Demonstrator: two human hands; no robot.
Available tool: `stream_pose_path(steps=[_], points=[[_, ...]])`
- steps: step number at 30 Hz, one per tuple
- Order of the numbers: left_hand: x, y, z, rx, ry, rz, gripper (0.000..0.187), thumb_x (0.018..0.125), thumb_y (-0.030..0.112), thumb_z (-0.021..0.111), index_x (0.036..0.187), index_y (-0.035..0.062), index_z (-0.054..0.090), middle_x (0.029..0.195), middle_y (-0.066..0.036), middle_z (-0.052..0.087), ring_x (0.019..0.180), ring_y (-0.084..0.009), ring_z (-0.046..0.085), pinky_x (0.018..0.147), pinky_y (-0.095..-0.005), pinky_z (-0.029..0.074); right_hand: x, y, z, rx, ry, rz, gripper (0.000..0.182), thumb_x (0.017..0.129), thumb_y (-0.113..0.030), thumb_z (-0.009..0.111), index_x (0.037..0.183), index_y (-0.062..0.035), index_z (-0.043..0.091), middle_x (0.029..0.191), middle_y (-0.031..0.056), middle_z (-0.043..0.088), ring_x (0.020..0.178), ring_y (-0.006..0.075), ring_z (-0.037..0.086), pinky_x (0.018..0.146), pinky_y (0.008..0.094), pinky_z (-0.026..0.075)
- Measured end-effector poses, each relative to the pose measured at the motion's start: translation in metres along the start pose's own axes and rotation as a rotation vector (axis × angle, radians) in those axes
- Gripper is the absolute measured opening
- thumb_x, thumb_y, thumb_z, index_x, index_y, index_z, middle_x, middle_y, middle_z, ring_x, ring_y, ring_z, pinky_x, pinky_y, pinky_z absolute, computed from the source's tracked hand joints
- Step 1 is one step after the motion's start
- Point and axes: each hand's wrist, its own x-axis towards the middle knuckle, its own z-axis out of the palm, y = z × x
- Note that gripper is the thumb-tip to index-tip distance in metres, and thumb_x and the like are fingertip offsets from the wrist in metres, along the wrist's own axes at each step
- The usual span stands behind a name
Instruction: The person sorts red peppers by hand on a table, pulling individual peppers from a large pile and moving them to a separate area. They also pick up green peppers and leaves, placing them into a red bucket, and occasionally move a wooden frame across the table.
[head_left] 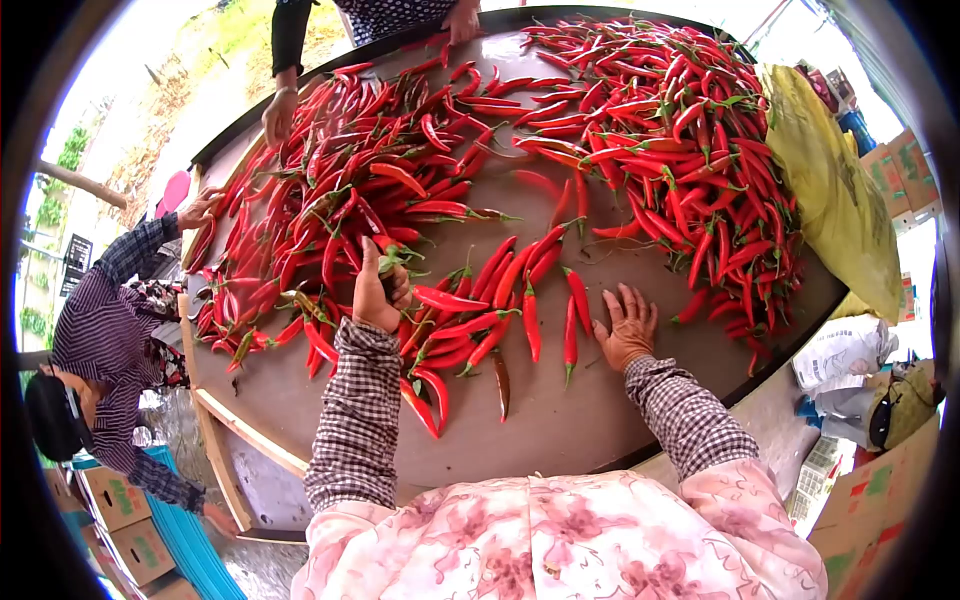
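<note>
Long red chili peppers (500,290) lie loosely on the brown tabletop (610,420) between my two hands. My left hand (378,290) is closed, thumb up, with green chili pepper stems (398,253) poking out past the fingers. How many peppers it grips is hidden by the hand. To the right, my right hand (628,328) rests flat on the table with its fingers spread, holding nothing. A red pepper (570,340) lies just left of it. One dark brownish pepper (502,386) sits nearer to me.
A big pepper heap (690,170) fills the right back, beside a yellow sack (830,190). Another pile (330,190) spreads on the left. One co-worker's hand (280,115) reaches in from the back; another person (110,330) works at the left edge. Cardboard boxes (870,500) stand at right.
</note>
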Motion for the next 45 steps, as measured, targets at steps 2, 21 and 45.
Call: stream_pose_path(steps=[2,21,45], points=[[0.001,-0.005,0.003,-0.005,0.023,0.065,0.037,0.086,0.045,0.058,0.068,0.0159,0.045,0.052,0.003,0.035,0.043,-0.0068,0.031,0.038,-0.0227,0.021,0.002,-0.001,0.001,0.021,0.008,-0.004,0.060,0.080,-0.039,0.058,0.133,-0.0186,0.038,0.141,0.0082,0.028,0.132,0.0289,0.023,0.107,0.0542,0.013],[0.000,-0.166,0.062,2.327,-0.424,0.815,0.041,0.083,0.012,0.045,0.123,0.0156,0.052,0.141,-0.003,0.037,0.072,-0.0208,0.059,0.058,-0.0355,0.054,0.000,0.011,0.011,0.135,0.100,0.046,0.041,0.087,-0.030,0.051,0.125,-0.0154,0.043,0.135,0.0050,0.037,0.129,0.0233,0.030,0.107,0.0482,0.015],[-0.044,-0.051,-0.026,1.717,-0.102,0.851,0.043,0.077,-0.004,0.046,0.119,0.0072,0.048,0.123,-0.016,0.054,0.102,-0.0347,0.058,0.083,-0.0406,0.049,0.083,0.035,-0.020,0.290,0.166,0.200,0.043,0.080,-0.023,0.061,0.120,-0.0144,0.047,0.135,0.0086,0.037,0.122,0.0292,0.038,0.096,0.0474,0.037]])
